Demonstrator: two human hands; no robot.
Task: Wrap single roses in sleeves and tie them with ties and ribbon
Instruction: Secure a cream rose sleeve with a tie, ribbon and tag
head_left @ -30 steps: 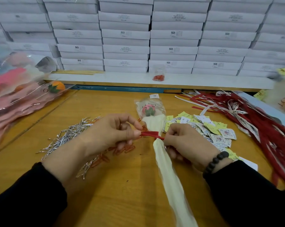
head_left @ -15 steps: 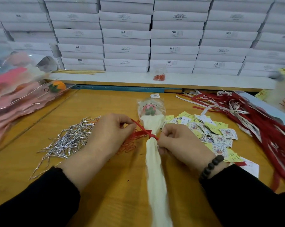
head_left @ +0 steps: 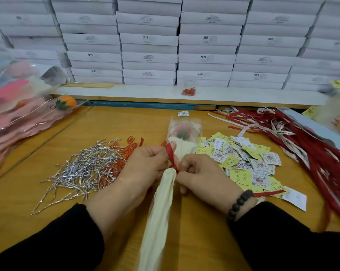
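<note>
A single pink rose [head_left: 181, 132] in a clear and cream sleeve [head_left: 161, 208] lies on the wooden table, head pointing away from me. A red ribbon [head_left: 170, 155] is looped round the sleeve's neck below the flower. My left hand [head_left: 145, 165] pinches one ribbon end, lifted upward over my thumb. My right hand [head_left: 202, 173] pinches the ribbon at the knot on the sleeve's right side. The other red end trails out past my right wrist.
Silver twist ties [head_left: 85, 169] and red ties [head_left: 129, 147] lie left of my hands. Yellow and white tags [head_left: 243, 159] are heaped on the right, with red and white ribbons [head_left: 306, 149] beyond. Wrapped flowers [head_left: 18, 118] lie at far left. White boxes [head_left: 204, 40] stack behind.
My hands have come closer together at the sleeve's neck. The ribbon end in my left hand, earlier stretched sideways to the left, now points up over my thumb.
</note>
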